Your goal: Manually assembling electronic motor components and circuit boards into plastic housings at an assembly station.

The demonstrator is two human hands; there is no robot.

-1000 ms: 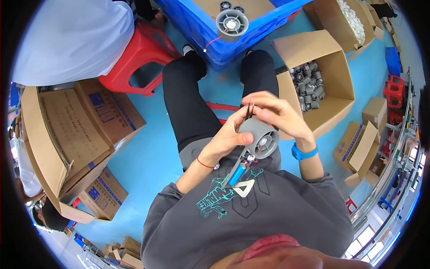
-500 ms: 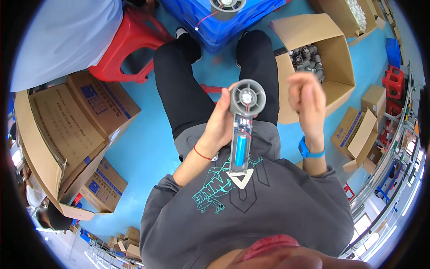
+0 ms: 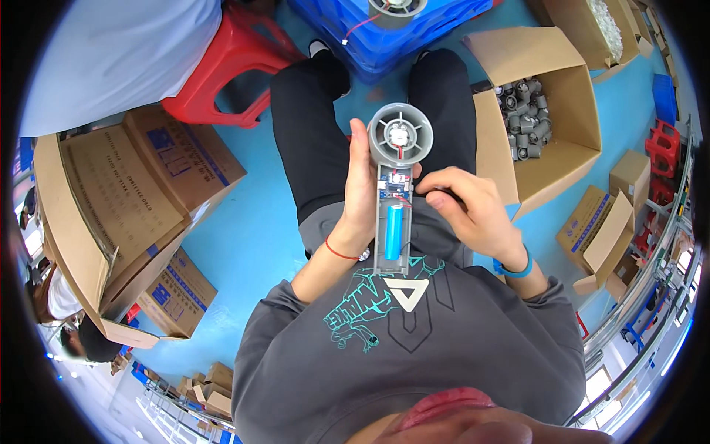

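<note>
My left hand [image 3: 359, 196] supports an opened handheld fan [image 3: 382, 222] from its left side, thumb stretched up along it and the other fingers behind. The fan has a round grey head [image 3: 400, 135] with a motor in the middle. Inside its open handle lie a small circuit board [image 3: 394, 182] and a blue cylindrical battery [image 3: 394, 233], with thin red wires by the board. From the right, my right hand [image 3: 473, 211] has its fingers bent, index finger and thumb close together at the handle's edge beside the board. Whatever may be between those fingertips is too small to make out.
Ahead, another fan head [image 3: 399, 6] with a red wire rests on a blue plastic crate [image 3: 370, 52]. An open carton [image 3: 555, 174] of grey parts stands on the right; large cartons [image 3: 126, 200] are at left. A person in light blue [image 3: 111, 59] is near a red stool [image 3: 229, 81].
My right hand has come from the right, beyond the fan, in to the handle beside the circuit board. The fan has shifted slightly, its head a little farther from me.
</note>
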